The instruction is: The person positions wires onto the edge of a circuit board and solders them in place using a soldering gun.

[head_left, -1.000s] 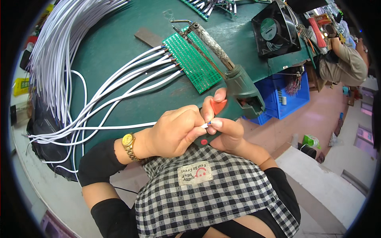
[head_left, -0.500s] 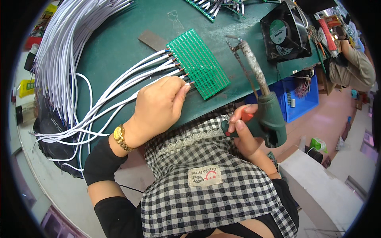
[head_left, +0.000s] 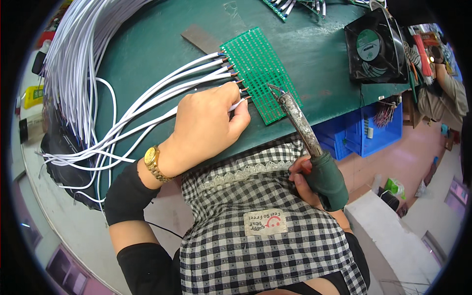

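A green perforated circuit board [head_left: 258, 69] lies on the dark green table [head_left: 162, 49]. Several white wires [head_left: 182, 78] run from the left to the board's left edge. My left hand [head_left: 206, 125] rests on the table and pinches one white wire [head_left: 239, 104] at the board's near edge. My right hand [head_left: 302, 179] grips the green handle of a soldering iron [head_left: 302, 130]. The iron's tip points at the board's near right part, just above it.
A thick bundle of white wires [head_left: 78, 64] hangs at the left. A black fan [head_left: 376, 46] stands at the back right. More boards [head_left: 295, 6] lie at the far edge. A blue crate [head_left: 364, 132] sits below the table's right side.
My left hand slid right along the wire to the board's near edge. My right hand swung the soldering iron in, bringing its tip down over the board.
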Action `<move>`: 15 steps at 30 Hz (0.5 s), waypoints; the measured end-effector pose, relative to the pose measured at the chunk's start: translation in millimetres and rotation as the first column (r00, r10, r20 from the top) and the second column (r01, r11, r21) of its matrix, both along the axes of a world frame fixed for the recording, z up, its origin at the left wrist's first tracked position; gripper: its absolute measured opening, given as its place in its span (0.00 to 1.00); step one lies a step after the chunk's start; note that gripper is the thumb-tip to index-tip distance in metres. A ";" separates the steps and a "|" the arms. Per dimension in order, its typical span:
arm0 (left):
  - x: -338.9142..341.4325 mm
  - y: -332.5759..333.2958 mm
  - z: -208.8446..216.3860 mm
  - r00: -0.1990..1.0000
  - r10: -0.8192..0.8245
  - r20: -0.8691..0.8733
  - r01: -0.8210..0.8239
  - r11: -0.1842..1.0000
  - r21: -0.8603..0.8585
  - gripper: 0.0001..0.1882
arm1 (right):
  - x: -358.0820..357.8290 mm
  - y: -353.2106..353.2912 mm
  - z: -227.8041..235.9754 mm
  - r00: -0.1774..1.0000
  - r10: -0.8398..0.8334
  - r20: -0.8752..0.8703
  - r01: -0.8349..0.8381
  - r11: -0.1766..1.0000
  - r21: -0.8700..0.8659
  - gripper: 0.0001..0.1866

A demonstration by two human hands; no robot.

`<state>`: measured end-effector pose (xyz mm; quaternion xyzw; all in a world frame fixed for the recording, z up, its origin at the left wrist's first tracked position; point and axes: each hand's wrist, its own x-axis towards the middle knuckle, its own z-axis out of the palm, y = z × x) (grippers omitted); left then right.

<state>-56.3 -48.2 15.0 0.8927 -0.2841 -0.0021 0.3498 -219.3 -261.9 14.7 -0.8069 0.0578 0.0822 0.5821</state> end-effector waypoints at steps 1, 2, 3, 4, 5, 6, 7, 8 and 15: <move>0.4 0.4 0.3 1.000 0.001 -0.002 -0.001 1.000 -0.001 0.10 | -1.3 0.4 0.2 1.000 0.001 -0.002 -0.001 1.000 -0.001 0.08; 0.7 0.7 0.7 1.000 -0.002 -0.016 0.002 1.000 -0.003 0.10 | -2.9 0.6 0.4 1.000 -0.025 -0.013 0.026 0.999 0.018 0.08; 0.7 1.2 1.3 1.000 -0.005 -0.029 0.005 1.000 -0.005 0.10 | -3.8 0.7 0.4 0.998 -0.052 -0.023 0.053 0.998 0.039 0.08; 0.6 1.4 2.0 1.000 -0.004 -0.029 0.004 1.000 -0.005 0.10 | -3.4 0.6 0.6 0.998 -0.051 -0.023 0.052 0.998 0.038 0.08; 0.4 1.4 2.8 1.000 0.000 -0.031 0.000 1.000 -0.008 0.10 | -2.6 0.3 1.0 0.999 -0.042 -0.028 0.044 0.997 0.059 0.08; 0.6 1.0 2.1 0.999 0.004 -0.036 -0.004 1.000 -0.010 0.10 | -1.6 -0.3 0.1 0.999 -0.033 -0.036 0.036 0.996 0.082 0.08; 1.0 0.5 1.4 0.999 0.005 -0.039 -0.005 1.000 -0.009 0.10 | -1.8 -0.5 -1.6 0.999 -0.032 -0.039 0.035 0.996 0.083 0.08; 1.7 -0.2 0.5 0.999 0.008 -0.046 -0.009 1.000 -0.012 0.10 | -2.5 -0.6 -4.0 0.997 -0.046 -0.054 0.052 0.993 0.108 0.08; 0.6 -0.5 -1.4 0.998 0.017 -0.060 -0.019 0.999 -0.039 0.09 | -2.9 0.4 -6.2 0.999 -0.040 -0.015 0.039 0.999 -0.012 0.08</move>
